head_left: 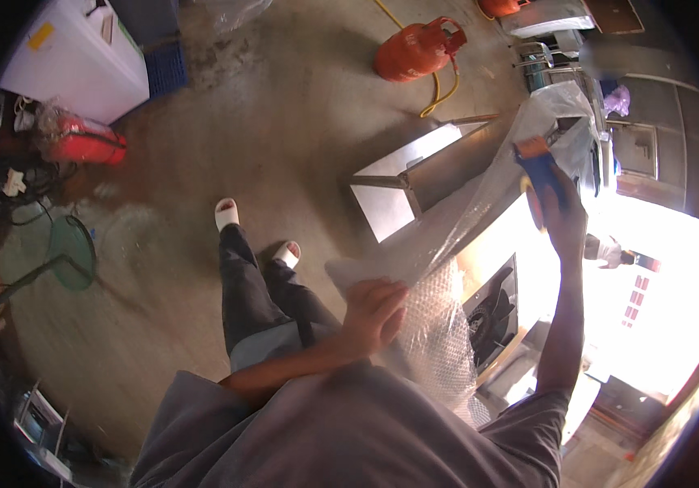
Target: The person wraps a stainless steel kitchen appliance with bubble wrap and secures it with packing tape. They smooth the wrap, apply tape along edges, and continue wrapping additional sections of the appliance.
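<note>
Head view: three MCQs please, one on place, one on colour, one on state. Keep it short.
1. Where does the left hand rest?
A. on the bubble wrap
B. on the floor
C. on a white box

2. What colour is the gas cylinder on the floor?
A. blue
B. orange-red
C. green

3. How does the right hand stand?
A. hanging empty
B. flat on the floor
C. raised, gripping a tape dispenser

Answers: 1 A, the palm presses the wrap. 2 B, its body is orange-red. 3 C, the fingers close round the dispenser against the clear film.
</note>
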The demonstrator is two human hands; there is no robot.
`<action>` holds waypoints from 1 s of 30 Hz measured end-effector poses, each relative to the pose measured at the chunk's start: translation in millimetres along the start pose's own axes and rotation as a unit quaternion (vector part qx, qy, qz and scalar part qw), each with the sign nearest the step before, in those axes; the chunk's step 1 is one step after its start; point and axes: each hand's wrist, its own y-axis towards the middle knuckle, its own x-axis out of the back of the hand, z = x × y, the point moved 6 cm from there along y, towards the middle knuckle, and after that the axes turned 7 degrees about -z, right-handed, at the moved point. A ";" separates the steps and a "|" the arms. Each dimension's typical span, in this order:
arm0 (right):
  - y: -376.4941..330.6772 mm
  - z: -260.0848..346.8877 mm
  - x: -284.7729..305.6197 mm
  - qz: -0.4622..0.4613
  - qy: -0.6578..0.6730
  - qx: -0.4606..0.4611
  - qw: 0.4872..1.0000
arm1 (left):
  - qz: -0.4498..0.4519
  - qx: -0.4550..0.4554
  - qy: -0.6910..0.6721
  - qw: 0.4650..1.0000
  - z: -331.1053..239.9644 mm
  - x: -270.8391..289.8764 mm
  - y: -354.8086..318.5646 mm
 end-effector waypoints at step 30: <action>-74.6 140.3 -368.9 0.817 -0.235 -0.184 0.494 | 0.002 -0.024 -0.066 0.998 15.8 -5.2 -6.7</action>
